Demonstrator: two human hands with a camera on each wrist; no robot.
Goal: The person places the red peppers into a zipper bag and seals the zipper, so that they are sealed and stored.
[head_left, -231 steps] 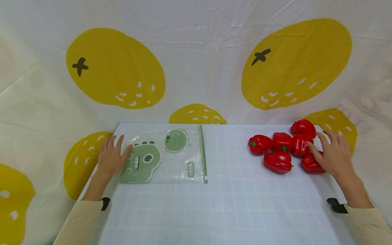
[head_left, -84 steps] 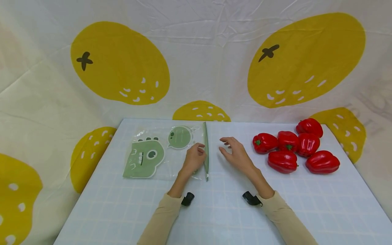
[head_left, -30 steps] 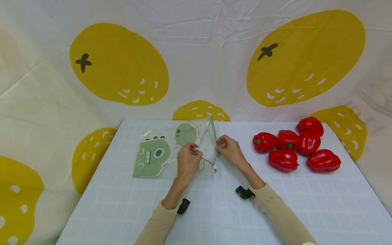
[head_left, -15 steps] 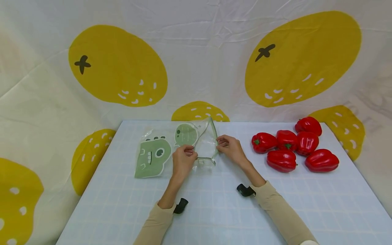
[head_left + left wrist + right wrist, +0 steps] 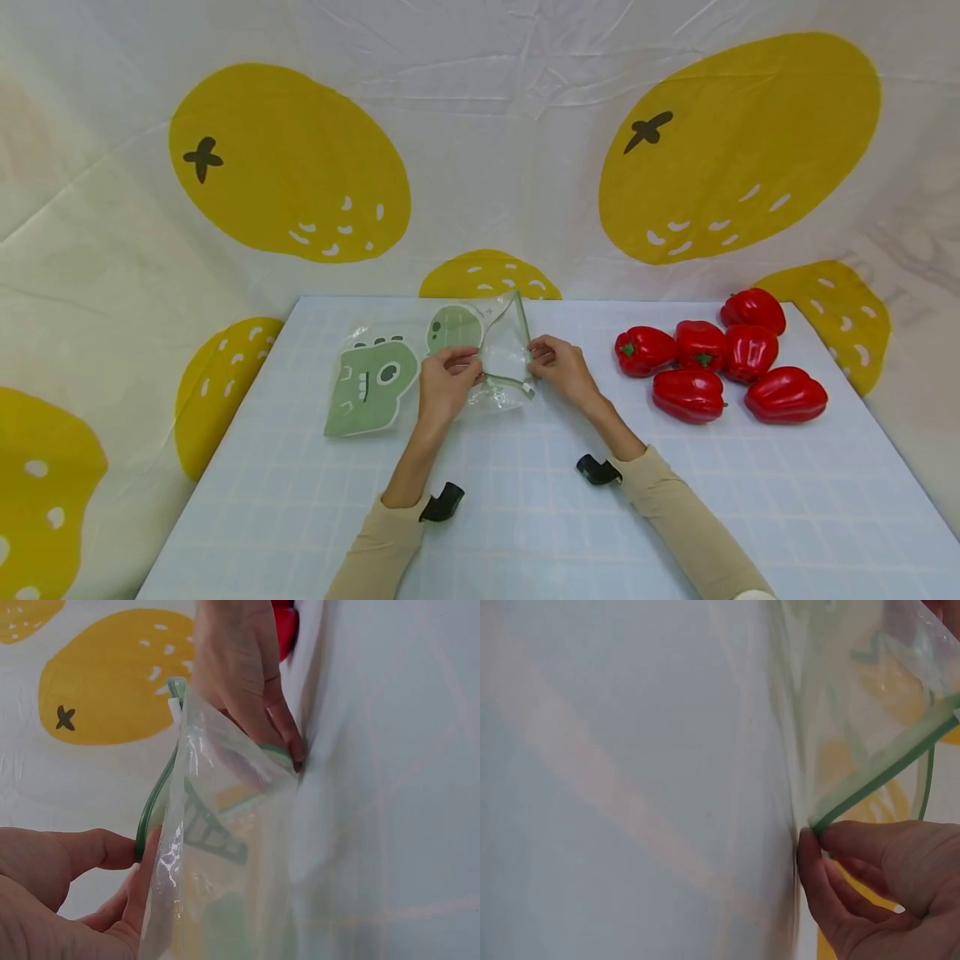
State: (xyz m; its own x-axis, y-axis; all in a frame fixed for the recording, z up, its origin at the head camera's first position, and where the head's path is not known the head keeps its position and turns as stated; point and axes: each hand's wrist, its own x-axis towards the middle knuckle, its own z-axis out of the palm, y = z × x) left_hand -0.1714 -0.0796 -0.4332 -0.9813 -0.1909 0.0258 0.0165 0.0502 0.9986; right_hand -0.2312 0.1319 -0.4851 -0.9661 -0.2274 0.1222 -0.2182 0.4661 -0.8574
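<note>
A clear zipper bag (image 5: 408,396) printed with a green dinosaur lies on the table, its mouth spread wide toward the right. My left hand (image 5: 446,382) pinches the upper green-edged lip between thumb and fingers; the left wrist view shows the thumb on the green strip (image 5: 154,791). On the opposite side, my right hand (image 5: 562,368) pinches the lower lip close to the tabletop, with thumb and forefinger on the green edge (image 5: 889,774) in the right wrist view. A white slider (image 5: 528,387) sits at the near corner of the mouth. Nothing shows inside the bag.
Several red bell peppers stand grouped at the back right, among them a front one (image 5: 687,396) and a far one (image 5: 753,311). The table (image 5: 510,517) has a pale checked cover. Behind it hangs a white cloth (image 5: 495,167) with yellow fruit prints.
Both hands came from the table's sides to the bag's right end and took hold of its lips. The mouth went from flat to spread wide as the left hand drew leftward. The peppers stayed.
</note>
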